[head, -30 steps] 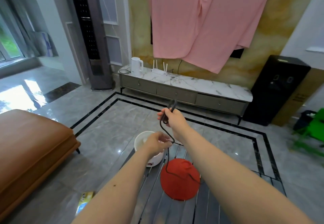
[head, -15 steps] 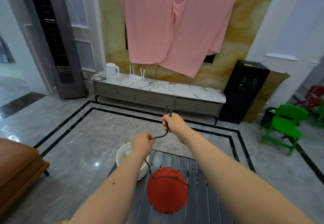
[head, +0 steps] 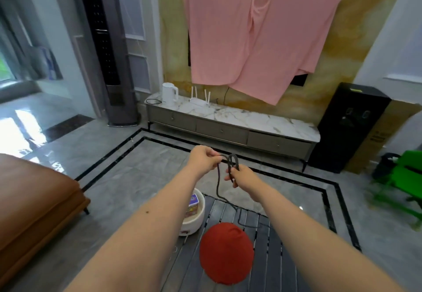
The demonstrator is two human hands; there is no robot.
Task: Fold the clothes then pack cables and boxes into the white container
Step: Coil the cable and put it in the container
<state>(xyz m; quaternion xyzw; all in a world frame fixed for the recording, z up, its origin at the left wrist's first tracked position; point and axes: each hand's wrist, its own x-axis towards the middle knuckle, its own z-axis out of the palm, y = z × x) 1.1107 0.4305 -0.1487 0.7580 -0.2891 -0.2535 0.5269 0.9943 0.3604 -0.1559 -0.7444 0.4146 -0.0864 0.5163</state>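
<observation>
From my head camera, both my arms reach out over the dark slatted worktop (head: 269, 241). My left hand (head: 204, 160) pinches the black cable (head: 218, 178) between thumb and fingertips, just beside a small loop of the same cable that stands up between my two hands. My right hand (head: 243, 177) grips the foot of that loop, fingers curled around the strands. From my left hand the cable drops in a slack line down to the worktop and trails across the slats, ending near the red cap (head: 226, 253).

The red cap lies dome up on the worktop, nearer to me than my hands. The white container (head: 195, 222) sits at the worktop's left edge, just left of the cap and partly hidden by my left forearm. Inside it stands a small box (head: 193, 205) with a purple and yellow print, leaning against the container's wall.

Beyond the worktop, across the grey tiled floor, a marble-topped cabinet (head: 230, 125) runs along the wall, carrying a white kettle (head: 169, 92) and a white router (head: 199, 99). A pink cloth (head: 253, 38) hangs above the cabinet. A brown leather sofa (head: 34, 198) sits left of the worktop, and a green chair (head: 404, 177) stands far to its right.
</observation>
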